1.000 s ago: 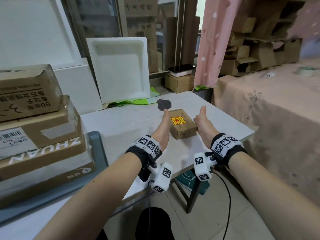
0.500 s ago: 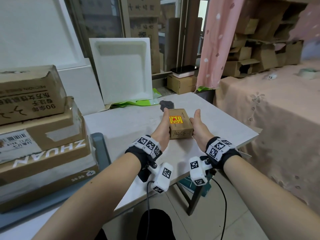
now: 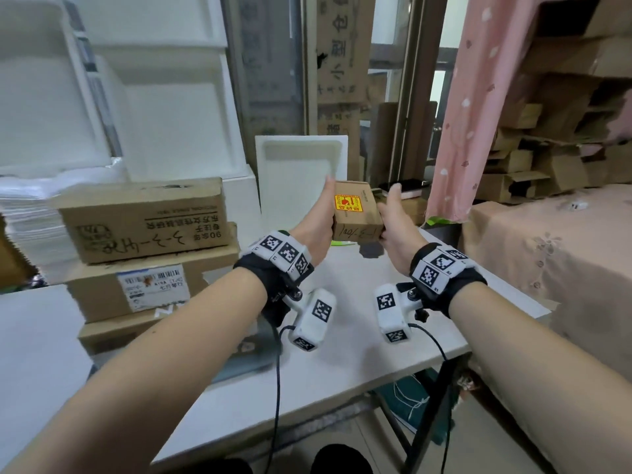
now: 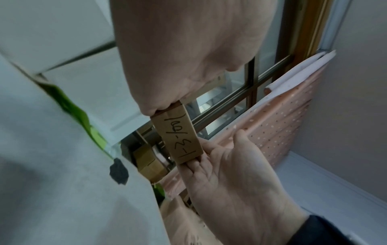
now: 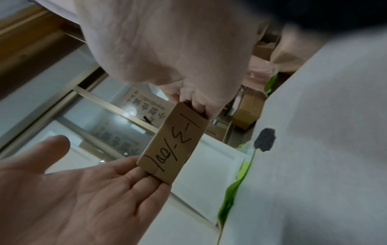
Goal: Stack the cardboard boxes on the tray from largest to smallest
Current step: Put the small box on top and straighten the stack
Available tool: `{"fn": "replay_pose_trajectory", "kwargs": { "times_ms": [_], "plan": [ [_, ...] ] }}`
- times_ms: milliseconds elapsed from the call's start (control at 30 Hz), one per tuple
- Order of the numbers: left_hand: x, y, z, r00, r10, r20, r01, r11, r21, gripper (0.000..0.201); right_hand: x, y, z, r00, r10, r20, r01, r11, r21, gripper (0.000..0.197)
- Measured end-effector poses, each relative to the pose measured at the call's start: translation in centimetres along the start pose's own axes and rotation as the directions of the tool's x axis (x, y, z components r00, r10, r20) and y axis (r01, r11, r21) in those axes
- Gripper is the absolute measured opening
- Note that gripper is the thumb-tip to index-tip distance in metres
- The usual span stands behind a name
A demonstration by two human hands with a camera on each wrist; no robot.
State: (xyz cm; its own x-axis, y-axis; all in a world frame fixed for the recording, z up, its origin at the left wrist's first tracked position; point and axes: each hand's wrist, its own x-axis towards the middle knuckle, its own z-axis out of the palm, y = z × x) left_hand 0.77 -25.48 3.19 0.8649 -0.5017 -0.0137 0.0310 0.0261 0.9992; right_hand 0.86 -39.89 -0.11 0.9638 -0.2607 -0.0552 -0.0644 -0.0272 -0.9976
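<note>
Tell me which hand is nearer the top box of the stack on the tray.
Left. The left hand presses the side of the small box that faces the top box, a gap away from it; the right hand presses the opposite side, farther off.

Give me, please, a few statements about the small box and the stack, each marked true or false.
1. Both the left hand and the right hand hold the small box. True.
2. The small box rests on the table. False: it is held in the air above it.
3. A yellow and red sticker is on its top. True.
4. The stack of larger boxes stands to the person's right. False: it stands to their left.
5. The small box's near side is blank. False: it bears black handwriting.
</note>
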Motion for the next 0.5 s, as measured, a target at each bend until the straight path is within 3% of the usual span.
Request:
{"fn": "replay_pose_trajectory", "kwargs": {
  "times_ms": [67,267,400,500],
  "plan": [
    [-1.4,1.6,-1.2,0.999,0.035,-0.015,-0.035,0.999,0.011,0.082,-0.7,-1.7,1.7,0.999,-0.024,0.044,0.024,1.000,0.000,0.120],
    [-6.4,6.1,-4.5,0.984,0.132,-0.118,-0.128,0.991,0.037,0.082,-3.9,-6.9,6.6,0.970,-0.197,0.146,0.191,0.980,0.053,0.094],
    [-10.6,8.6,-6.5,0.980,0.153,-0.131,-0.149,0.988,0.038,0.082,-5.1,-8.9,9.8,0.945,-0.233,0.231,0.234,0.972,0.023,0.107],
    [-13.3,9.8,-8.4,0.975,0.163,-0.151,-0.154,0.986,0.070,0.083,-6.6,-10.2,12.5,0.925,-0.245,0.289,0.249,0.968,0.023,0.102]
  ]
}}
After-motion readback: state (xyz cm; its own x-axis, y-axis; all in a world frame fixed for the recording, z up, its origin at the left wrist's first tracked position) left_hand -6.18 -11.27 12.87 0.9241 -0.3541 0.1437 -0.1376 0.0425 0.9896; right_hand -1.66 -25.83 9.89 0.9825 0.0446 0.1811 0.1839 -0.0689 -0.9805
